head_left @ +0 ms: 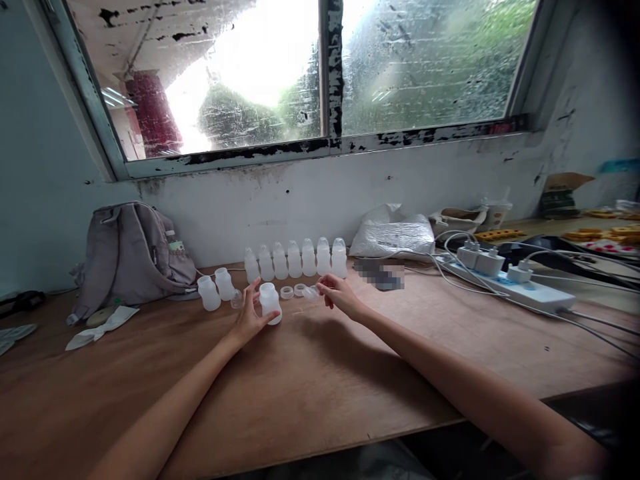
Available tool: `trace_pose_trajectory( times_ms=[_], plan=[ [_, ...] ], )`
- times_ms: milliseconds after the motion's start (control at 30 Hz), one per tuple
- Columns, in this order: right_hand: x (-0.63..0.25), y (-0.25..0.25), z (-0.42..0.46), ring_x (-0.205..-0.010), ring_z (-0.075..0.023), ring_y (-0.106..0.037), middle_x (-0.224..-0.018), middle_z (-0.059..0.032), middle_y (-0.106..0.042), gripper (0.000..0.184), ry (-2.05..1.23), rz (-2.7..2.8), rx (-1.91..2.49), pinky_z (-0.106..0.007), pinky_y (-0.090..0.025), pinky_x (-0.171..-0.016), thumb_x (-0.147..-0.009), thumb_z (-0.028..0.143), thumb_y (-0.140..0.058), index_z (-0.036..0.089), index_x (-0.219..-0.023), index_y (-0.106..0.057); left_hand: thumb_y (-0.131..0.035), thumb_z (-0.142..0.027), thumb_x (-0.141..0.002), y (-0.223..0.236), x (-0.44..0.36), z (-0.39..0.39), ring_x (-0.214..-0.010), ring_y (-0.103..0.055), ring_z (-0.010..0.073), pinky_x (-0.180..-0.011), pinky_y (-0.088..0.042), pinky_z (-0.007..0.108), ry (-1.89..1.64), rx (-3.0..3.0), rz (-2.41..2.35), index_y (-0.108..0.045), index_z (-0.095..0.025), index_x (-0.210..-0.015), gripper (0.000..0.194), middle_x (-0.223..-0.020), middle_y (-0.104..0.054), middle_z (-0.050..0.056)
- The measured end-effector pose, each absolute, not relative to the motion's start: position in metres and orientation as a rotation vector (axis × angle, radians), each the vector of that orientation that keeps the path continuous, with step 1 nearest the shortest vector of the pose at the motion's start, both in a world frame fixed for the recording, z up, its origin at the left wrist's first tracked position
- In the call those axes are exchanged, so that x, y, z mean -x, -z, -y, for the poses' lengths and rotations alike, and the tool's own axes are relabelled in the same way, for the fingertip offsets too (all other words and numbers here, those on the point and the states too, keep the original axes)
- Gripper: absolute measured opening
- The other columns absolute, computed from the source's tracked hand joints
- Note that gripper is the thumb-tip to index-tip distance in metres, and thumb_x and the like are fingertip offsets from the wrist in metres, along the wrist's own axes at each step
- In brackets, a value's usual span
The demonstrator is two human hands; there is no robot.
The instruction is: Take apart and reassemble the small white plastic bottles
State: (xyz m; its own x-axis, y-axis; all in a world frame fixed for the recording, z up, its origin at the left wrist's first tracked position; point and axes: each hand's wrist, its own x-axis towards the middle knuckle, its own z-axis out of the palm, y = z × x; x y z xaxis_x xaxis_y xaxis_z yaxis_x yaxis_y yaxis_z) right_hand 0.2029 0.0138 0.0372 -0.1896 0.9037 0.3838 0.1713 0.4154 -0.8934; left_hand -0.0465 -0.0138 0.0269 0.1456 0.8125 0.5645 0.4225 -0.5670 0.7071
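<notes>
My left hand point(249, 315) is wrapped round a frosted white baby bottle point(269, 301), which stands upright and uncapped on the table. A clear dome cap point(237, 299) lies just left of that hand. Thumb and fingers of my right hand point(338, 294) pinch a clear plastic cap point(311, 294) low over the tabletop. Between the hands lie two pale collar rings, a left ring point(287, 293) and a right ring point(300, 290). Two more open bottles, one nearer point(209, 294) and one farther point(225, 285), stand to the left.
Several capped bottles point(295, 259) line the back by the wall. A grey backpack point(133, 257) sits at left, with a white strip point(101, 329) before it. To the right are a silver bag point(394, 232), a blurred dark patch point(383, 275) and a power strip point(520, 287) with trailing cables.
</notes>
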Motion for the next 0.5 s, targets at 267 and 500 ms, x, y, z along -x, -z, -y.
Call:
trace_pose_trajectory(
  times_ms=[267,500],
  plan=[
    [-0.201,-0.038,-0.009,-0.039,-0.0048,-0.044,-0.060,0.0038,-0.046,0.027,-0.842,1.675,0.979,-0.017,-0.035,-0.033,-0.074,0.043,-0.049,0.017,-0.075,-0.049,-0.045,-0.031,-0.080,-0.066,0.057,0.014,-0.095,-0.049,0.0189,-0.087,-0.039,0.033,-1.380,-2.555,-1.335,-0.060,-0.020,-0.083,0.019,-0.099,-0.050,0.007],
    [-0.200,-0.037,-0.009,-0.040,-0.0052,-0.045,-0.062,0.0028,-0.047,0.025,-0.810,1.695,1.007,-0.016,-0.033,-0.031,-0.075,0.042,-0.048,0.017,-0.075,-0.049,-0.043,-0.033,-0.082,-0.116,0.084,-0.011,-0.084,-0.053,0.0151,-0.078,-0.041,0.026,-1.344,-2.721,-1.492,-0.060,-0.019,-0.084,0.023,-0.088,-0.055,0.003]
  ],
)
